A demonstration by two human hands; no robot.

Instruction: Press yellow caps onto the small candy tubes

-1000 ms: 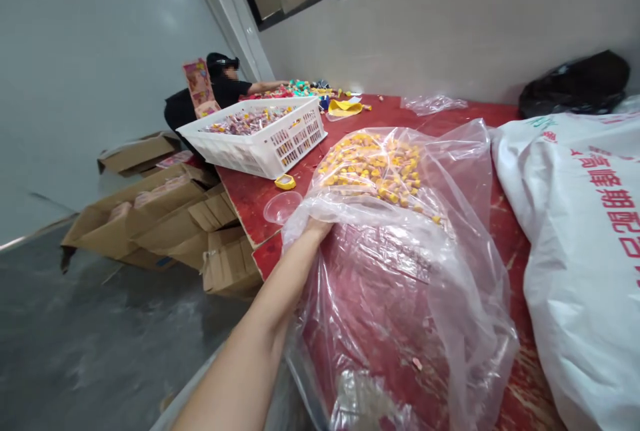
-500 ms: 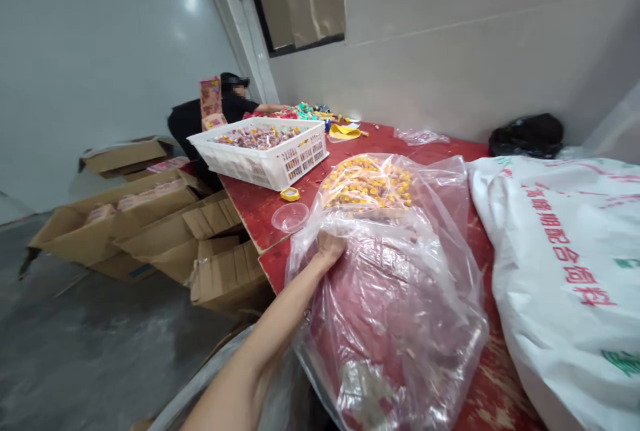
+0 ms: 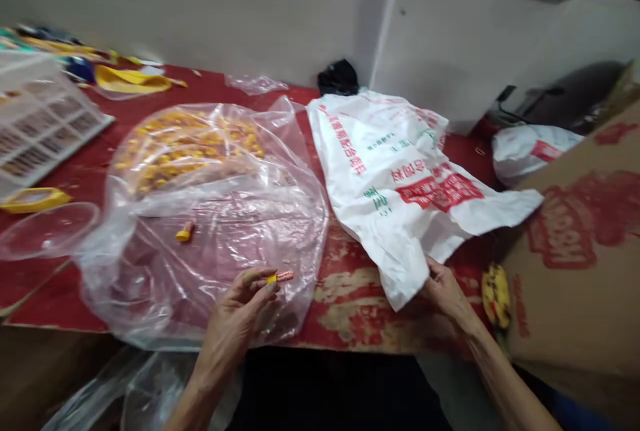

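My left hand (image 3: 240,304) pinches a small yellow-capped pink piece (image 3: 285,276) between thumb and fingers, over the near part of a clear plastic bag (image 3: 235,231). Many yellow-capped pieces (image 3: 185,147) fill the far part of that bag. One loose yellow-and-pink piece (image 3: 185,231) lies on the plastic, left of my hand. To the right, a white sack (image 3: 390,157) with red and green lettering lies on the table. My right hand (image 3: 447,292) is closed on the near corner of its open end. What the sack holds is hidden.
The red table (image 3: 345,291) has a worn front edge. At left are a white crate (image 3: 45,124), a yellow plastic piece (image 3: 37,200) and a clear round lid (image 3: 50,227). A cardboard box (image 3: 580,271) and bananas (image 3: 497,297) stand at right; a black bag (image 3: 339,77) lies behind.
The view has turned right. The hand that was on the clear bag is off it; my left hand now holds a small yellow-capped piece, and my right hand has appeared, gripping the sack.
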